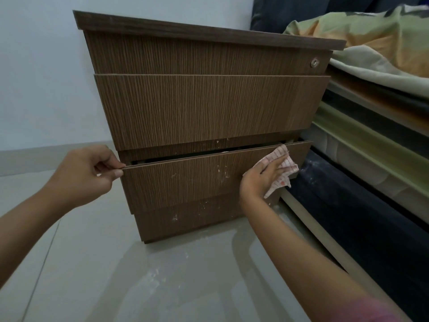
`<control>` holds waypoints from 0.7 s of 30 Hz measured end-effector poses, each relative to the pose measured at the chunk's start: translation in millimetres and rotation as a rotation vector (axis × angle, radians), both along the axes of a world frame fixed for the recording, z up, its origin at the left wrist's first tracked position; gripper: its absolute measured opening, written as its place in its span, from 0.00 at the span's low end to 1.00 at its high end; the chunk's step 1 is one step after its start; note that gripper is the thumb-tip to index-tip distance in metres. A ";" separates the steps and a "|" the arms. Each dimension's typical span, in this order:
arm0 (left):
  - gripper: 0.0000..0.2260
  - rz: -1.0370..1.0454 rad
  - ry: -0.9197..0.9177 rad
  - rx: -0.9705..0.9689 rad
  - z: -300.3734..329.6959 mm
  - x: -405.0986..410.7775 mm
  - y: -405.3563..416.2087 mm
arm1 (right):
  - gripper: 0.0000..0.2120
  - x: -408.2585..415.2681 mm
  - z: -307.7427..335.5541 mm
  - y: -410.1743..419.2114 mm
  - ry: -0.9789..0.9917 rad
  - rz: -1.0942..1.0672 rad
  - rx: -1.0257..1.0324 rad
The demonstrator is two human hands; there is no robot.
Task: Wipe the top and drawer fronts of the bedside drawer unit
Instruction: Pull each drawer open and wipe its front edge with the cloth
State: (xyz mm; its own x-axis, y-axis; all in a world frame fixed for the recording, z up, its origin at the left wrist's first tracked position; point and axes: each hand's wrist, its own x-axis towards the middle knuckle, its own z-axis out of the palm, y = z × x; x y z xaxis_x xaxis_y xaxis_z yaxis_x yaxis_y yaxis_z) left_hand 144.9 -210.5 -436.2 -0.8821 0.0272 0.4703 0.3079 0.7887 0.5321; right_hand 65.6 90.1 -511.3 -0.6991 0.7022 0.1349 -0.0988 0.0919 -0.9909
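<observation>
The brown wood-grain bedside drawer unit (204, 105) stands on the floor in front of me, seen from low down. Its bottom drawer (185, 180) is pulled out a little, with whitish specks on its front. My left hand (90, 170) pinches the top left corner of that drawer's front between thumb and fingers. My right hand (262, 177) presses a white cloth with a red check pattern (284, 166) flat against the right end of the same drawer front. The two upper drawers are closed; the top one has a round lock (314, 63).
A bed with stacked mattresses and a rumpled green-orange blanket (380, 43) stands tight against the unit's right side. A dark bed base (348, 205) runs along the floor on the right. Glossy pale floor tiles (139, 275) spread in front; a white wall is behind.
</observation>
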 end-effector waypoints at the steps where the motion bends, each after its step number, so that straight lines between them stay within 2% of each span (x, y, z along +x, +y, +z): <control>1: 0.13 0.005 -0.004 -0.004 0.5 0.4 0.7 | 0.25 1.2 -3.7 -2.2 -0.010 0.001 0.010; 3: 0.10 0.014 -0.007 -0.004 1.9 1.7 3.0 | 0.25 3.7 -10.7 -3.8 -0.041 -0.007 0.015; 8: 0.06 0.031 -0.020 0.016 3.0 2.6 5.1 | 0.25 11.4 -3.3 -10.7 -0.186 -0.052 -0.147; 14: 0.05 0.047 -0.028 0.020 4.1 3.0 5.7 | 0.27 22.6 16.0 -56.0 0.041 0.077 -0.029; 21: 0.04 0.050 -0.044 0.030 4.4 3.3 6.4 | 0.28 29.5 0.4 -82.5 0.034 0.070 0.001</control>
